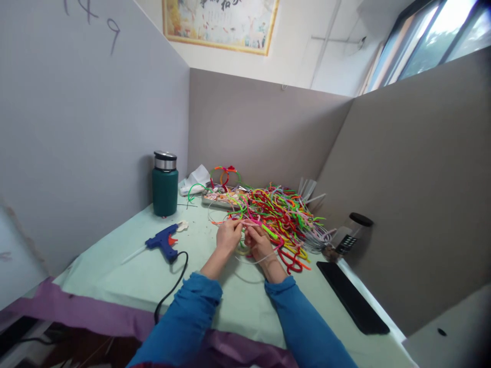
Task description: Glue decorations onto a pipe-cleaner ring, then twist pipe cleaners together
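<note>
My left hand (pixel 229 236) and my right hand (pixel 260 244) are close together over the table's middle. Both have their fingers pinched on a thin pink strip (pixel 250 223) that spans the small gap between them. A pale thin wire loop (pixel 251 262) hangs under my right hand. Just beyond my hands lies a big tangle of fuzzy coloured stems (pixel 282 207), red, green, yellow and pink. Behind, a shallow tray (pixel 215 202) holds small pieces.
A blue glue gun (pixel 164 243) with a black cord lies at left, near a green bottle (pixel 165 189). A black slab (pixel 351 296) and a tilted clear jar (pixel 350 235) are at right. Grey partitions (pixel 264 122) enclose the table.
</note>
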Available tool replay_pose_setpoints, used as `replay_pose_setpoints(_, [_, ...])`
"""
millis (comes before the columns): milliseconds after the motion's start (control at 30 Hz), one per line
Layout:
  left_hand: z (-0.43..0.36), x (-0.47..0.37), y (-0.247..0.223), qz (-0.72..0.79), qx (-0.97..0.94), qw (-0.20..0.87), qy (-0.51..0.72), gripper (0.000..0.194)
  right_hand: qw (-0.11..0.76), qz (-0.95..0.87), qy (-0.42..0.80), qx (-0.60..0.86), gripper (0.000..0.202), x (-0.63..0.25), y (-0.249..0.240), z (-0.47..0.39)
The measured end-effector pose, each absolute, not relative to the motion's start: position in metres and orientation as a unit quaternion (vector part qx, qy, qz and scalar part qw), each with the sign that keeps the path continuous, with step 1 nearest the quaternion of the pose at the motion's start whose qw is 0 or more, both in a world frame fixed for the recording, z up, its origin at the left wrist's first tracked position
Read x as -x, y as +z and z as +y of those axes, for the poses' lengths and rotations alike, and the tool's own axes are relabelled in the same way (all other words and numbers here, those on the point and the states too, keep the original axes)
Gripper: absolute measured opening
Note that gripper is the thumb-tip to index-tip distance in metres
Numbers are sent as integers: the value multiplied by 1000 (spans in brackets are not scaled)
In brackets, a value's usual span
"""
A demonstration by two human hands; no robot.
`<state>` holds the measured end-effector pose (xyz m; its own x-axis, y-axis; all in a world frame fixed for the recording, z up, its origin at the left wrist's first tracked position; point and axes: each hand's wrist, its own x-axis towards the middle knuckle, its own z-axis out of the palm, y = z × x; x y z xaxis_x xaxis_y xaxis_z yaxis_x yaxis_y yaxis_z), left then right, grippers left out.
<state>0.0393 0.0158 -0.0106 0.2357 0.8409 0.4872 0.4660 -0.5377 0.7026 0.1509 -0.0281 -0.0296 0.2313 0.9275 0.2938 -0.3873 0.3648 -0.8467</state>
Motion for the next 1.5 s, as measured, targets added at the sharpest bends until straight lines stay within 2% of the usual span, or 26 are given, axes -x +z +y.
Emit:
replay_pose_setpoints(167, [14, -36, -8, 476, -732, 194, 447, 28, 705, -403, 516, 273, 14, -152, -28, -31])
replay_pose_setpoints(333, [13, -32, -4, 522, -709, 182, 438, 30, 683, -385, 556, 277, 21, -148, -26, -32])
replay_pose_setpoints(533, [15, -28, -3, 553, -693, 205, 416, 30, 690, -408, 516, 301, 25, -148, -22, -34])
replay_pose_setpoints(733, [22, -26, -6, 555, -671, 248, 425, 29, 695, -419, 484, 326, 39, -163, -18, -36])
replay_pose_setpoints(833, [24, -25, -7, 557, -656, 275, 430, 29, 686, -455, 420, 382, 39, -168, -16, -37])
replay_pose_setpoints(967, [27, -22, -7, 573, -645, 281, 420, 32, 680, -498, 256, 473, 25, -172, -15, -38])
replay_pose_setpoints(1200, [29, -22, -8, 579, -661, 260, 401, 32, 721, -500, 103, 469, 14, -181, -15, -36])
replay_pose_setpoints(1300, [30, -23, -9, 567, -675, 265, 391, 29, 741, -483, 148, 443, 14, -187, -15, -34])
replay_pose_setpoints(1433, [30, -26, -10, 510, -713, 300, 375, 24, 749, -414, 322, 405, 21, -197, -12, -36])
replay_pose_setpoints(1500, [30, -28, -10, 472, -727, 345, 361, 24, 759, -368, 370, 390, 24, -201, -11, -37])
